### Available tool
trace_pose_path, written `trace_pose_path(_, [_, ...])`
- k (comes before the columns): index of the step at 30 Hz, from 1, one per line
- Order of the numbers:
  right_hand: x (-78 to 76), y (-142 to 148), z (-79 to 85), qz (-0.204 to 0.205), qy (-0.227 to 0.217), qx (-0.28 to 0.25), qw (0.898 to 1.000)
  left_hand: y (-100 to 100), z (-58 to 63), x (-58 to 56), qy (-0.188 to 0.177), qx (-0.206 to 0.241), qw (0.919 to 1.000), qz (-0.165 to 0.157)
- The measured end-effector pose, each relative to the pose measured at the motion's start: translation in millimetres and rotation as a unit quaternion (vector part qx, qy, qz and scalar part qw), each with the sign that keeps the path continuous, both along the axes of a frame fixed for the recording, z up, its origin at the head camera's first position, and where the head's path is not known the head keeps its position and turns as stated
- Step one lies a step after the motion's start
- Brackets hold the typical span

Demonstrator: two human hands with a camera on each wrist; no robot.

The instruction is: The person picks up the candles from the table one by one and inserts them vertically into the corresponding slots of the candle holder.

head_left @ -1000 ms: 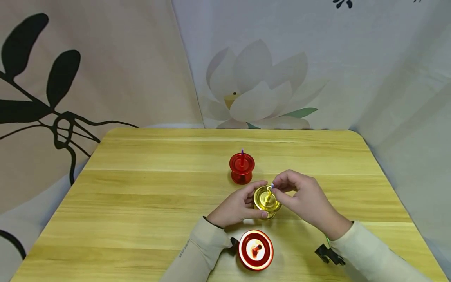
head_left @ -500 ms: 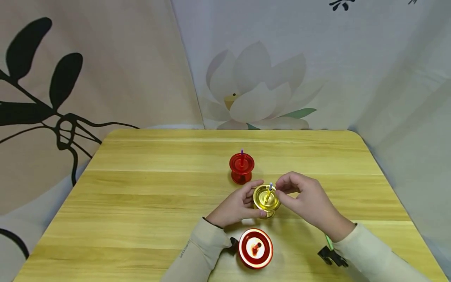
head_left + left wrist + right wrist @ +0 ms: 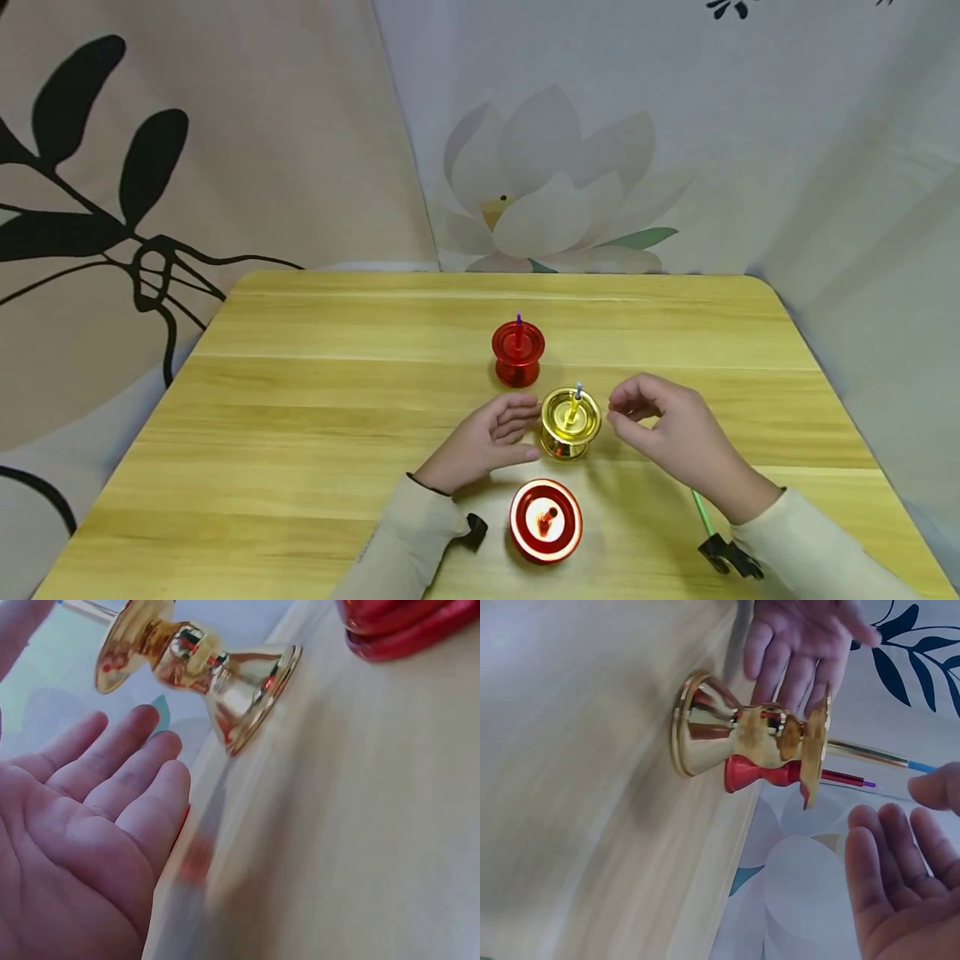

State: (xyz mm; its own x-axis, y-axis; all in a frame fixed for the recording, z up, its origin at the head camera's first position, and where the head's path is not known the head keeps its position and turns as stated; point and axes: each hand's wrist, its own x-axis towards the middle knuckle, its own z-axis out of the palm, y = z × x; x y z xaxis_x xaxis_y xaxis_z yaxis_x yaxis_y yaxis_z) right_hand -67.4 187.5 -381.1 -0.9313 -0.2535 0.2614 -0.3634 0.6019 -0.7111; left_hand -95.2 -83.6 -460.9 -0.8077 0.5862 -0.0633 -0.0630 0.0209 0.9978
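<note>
A gold candle holder (image 3: 567, 442) with a dish-shaped top and flared foot stands upright on the table. From its dish rises a thin gold tube (image 3: 866, 752) with a blue tip (image 3: 921, 766). My left hand (image 3: 480, 442) is spread just left of the holder, palm facing it, apart from it in the left wrist view. On the other side, my right hand (image 3: 678, 433) hovers beside the dish with loosely bent fingers and holds nothing. The right wrist view shows a gap between its thumb and the blue tip.
Behind the gold one stands a red candle holder (image 3: 517, 371) with a purple-tipped tube. Nearer me, a second red holder (image 3: 545, 552) has a brightly lit dish. The wooden table (image 3: 300, 400) ends at a printed cloth backdrop (image 3: 300, 125). A black buckle (image 3: 730, 556) hangs at my right sleeve.
My right hand has released the blue tip and drawn back to the right. My left hand has let go of the gold holder and moved left. The holder stays standing.
</note>
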Motion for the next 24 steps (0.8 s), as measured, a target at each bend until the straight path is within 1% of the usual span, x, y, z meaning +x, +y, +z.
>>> trace_pose_path(2, [2.2,3,-1.3,-0.01,-0.011,0.009,1.0,-6,0.3,2.5,0.006,0.004,1.0,-0.004])
trace_pose_path(5, [5.0,8,-4.3,-0.023,-0.031,0.022,0.999,-14,1.5,8.1,0.015,0.002,0.9997,-0.019])
trace_pose_path(7, [6.0,11,-7.0,-0.026,-0.043,0.03,0.998,-18,4.4,13.4,0.017,-0.002,0.9994,-0.03])
trace_pose_path(9, [7.1,15,-9.9,-0.026,-0.064,0.037,0.997,-21,9.4,19.4,0.02,-0.01,0.999,-0.039])
trace_pose_path(11, [8.4,18,-13.0,-0.024,-0.088,0.046,0.995,-23,13.1,25.1,0.017,-0.006,0.9985,-0.052])
trace_pose_path(13, [9.9,21,-16.3,-0.023,-0.115,0.059,0.991,-24,16.0,30.1,0.016,0.001,0.9975,-0.068])
trace_pose_path(16, [11.5,27,-22.5,-0.026,-0.136,0.087,0.986,-23,16.4,35.8,0.009,0.01,0.9948,-0.101])
trace_pose_path(19, [12.6,34,-29.5,-0.03,-0.155,0.117,0.98,-20,16.5,40.0,0.004,0.003,0.991,-0.134])
trace_pose_path(21, [13.3,40,-33.0,-0.03,-0.175,0.133,0.975,-17,16.7,42.3,0.009,-0.007,0.9882,-0.153])
trace_pose_path(24, [13.5,50,-36.4,-0.023,-0.208,0.157,0.965,-15,17.2,45.4,0.018,-0.023,0.9856,-0.166])
